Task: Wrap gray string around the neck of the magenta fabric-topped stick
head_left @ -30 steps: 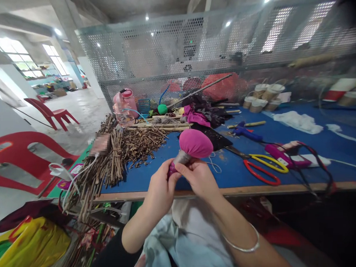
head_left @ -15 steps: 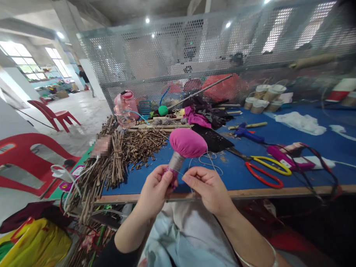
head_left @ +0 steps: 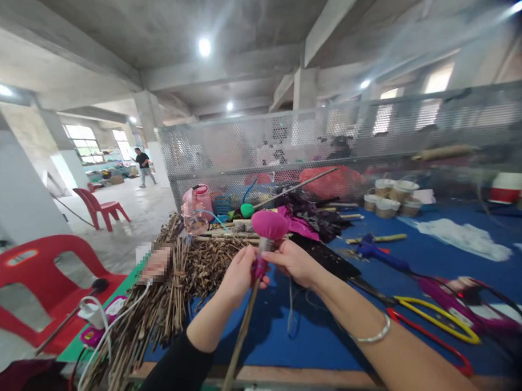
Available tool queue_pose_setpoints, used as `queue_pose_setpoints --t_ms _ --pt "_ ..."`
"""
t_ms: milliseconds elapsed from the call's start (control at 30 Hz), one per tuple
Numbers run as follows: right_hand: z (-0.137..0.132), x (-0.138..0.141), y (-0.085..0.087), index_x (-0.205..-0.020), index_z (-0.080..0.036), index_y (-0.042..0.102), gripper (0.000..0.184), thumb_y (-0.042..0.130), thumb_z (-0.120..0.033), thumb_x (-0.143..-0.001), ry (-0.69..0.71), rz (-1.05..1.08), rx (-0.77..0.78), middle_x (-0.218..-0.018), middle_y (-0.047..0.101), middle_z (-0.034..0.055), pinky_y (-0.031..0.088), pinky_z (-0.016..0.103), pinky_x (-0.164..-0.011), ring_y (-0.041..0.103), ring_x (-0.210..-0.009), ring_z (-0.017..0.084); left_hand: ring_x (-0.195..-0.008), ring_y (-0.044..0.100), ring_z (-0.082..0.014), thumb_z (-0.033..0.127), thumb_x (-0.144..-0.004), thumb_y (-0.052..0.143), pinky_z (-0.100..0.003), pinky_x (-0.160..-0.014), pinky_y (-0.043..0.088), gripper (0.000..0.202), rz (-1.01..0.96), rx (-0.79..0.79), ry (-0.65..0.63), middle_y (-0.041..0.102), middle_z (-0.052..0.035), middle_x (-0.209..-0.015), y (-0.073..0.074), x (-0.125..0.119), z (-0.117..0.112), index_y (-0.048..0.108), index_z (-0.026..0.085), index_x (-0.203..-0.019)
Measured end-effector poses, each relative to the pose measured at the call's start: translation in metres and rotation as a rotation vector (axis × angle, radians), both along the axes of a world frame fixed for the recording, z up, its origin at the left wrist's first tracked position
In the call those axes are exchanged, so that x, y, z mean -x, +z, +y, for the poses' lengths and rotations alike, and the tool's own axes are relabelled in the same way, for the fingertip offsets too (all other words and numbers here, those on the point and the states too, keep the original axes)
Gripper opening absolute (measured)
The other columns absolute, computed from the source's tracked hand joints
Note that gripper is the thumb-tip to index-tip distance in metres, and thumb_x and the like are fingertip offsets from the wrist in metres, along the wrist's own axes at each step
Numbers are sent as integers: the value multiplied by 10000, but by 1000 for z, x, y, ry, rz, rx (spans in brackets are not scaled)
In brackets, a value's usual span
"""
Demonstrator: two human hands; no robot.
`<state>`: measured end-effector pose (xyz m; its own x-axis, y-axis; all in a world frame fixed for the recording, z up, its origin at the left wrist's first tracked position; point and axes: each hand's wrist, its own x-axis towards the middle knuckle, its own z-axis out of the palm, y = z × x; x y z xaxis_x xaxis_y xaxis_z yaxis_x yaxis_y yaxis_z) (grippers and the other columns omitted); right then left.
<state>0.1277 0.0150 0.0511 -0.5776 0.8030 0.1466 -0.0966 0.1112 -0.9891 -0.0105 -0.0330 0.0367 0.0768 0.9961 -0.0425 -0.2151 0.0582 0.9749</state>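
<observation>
A pink cloth-covered knob tops a thin wooden stick, which slants down toward the table's front edge. Grey thread is wound round the knob's neck, and gathered pink cloth shows below it. My left hand is closed round the neck's lower part and the stick. At the neck's right side, the fingers of my right hand are pinched together on the thread; their tips are partly hidden. Loose thread hangs in a loop below that hand, over the blue tabletop.
Bundled twigs lie to the left, with a pink jug behind. Scissors with red and yellow handles and a blue glue gun lie right. Small pots stand farther back. A red chair is at left.
Both hands and the pink knob have moved up and away from me, and the stick now shows below. My right hand has gone from drawing thread out to the neck. The view has tilted upward.
</observation>
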Motion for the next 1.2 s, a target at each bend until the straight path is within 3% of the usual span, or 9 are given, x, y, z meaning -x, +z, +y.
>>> queue_pose_setpoints --t_ms 167,300,400,533,633,767,967,1200 --pt "32 -2 -22 -664 -163 471 331 655 -435 -705 -49 0 103 -372 253 -117 54 211 -340 130 -330 29 -470 424 -49 477 -668 645 -174 -400 323 416 158 -90 19 561 4 -707 -9 -9 24 455 153 -848" --pt "33 -2 -38 -742 -159 482 326 634 -447 -725 -66 3 131 -400 310 -106 76 208 -340 155 -337 34 -445 367 -37 488 -672 632 -167 -384 250 406 94 -34 46 548 16 -658 -26 -14 30 449 158 -822" --pt "31 1 -45 -772 -134 516 362 619 -478 -725 -118 2 31 -492 462 -48 169 203 -362 295 -380 49 -430 340 -33 489 -653 647 -164 -373 208 420 20 11 58 536 28 -636 -32 -12 29 445 161 -820" --pt "24 -1 -41 -725 -126 554 348 642 -462 -696 -259 -36 -149 -559 497 -28 262 208 -440 376 -475 69 -435 333 -26 477 -658 651 -150 -370 191 408 -48 0 104 539 21 -667 -30 -4 23 459 157 -822" --pt "14 -7 -31 -641 -128 553 330 659 -438 -681 -220 -47 -173 -513 446 -45 243 210 -443 316 -457 55 -442 327 -17 444 -683 654 -137 -373 201 370 -102 -29 62 536 18 -686 -26 1 17 464 154 -811" --pt "6 -12 -23 -644 -140 554 301 677 -413 -674 -191 24 -131 -459 390 -67 200 214 -418 268 -417 46 -440 314 -3 396 -735 635 -118 -365 180 314 -219 -54 -51 528 12 -703 -22 5 12 458 149 -816" --pt "9 -9 -28 -640 -147 537 302 685 -408 -674 -142 77 -87 -432 363 -76 151 206 -380 241 -382 36 -420 275 11 366 -776 603 -101 -342 152 278 -349 -26 -138 506 15 -683 -22 5 8 457 138 -837" --pt "5 -13 -25 -661 -152 512 323 733 -386 -626 4 225 182 -412 289 -108 94 174 -329 160 -346 15 -427 314 -5 350 -785 592 -107 -353 188 257 -241 -96 -57 508 33 -674 -22 1 5 405 175 -810"
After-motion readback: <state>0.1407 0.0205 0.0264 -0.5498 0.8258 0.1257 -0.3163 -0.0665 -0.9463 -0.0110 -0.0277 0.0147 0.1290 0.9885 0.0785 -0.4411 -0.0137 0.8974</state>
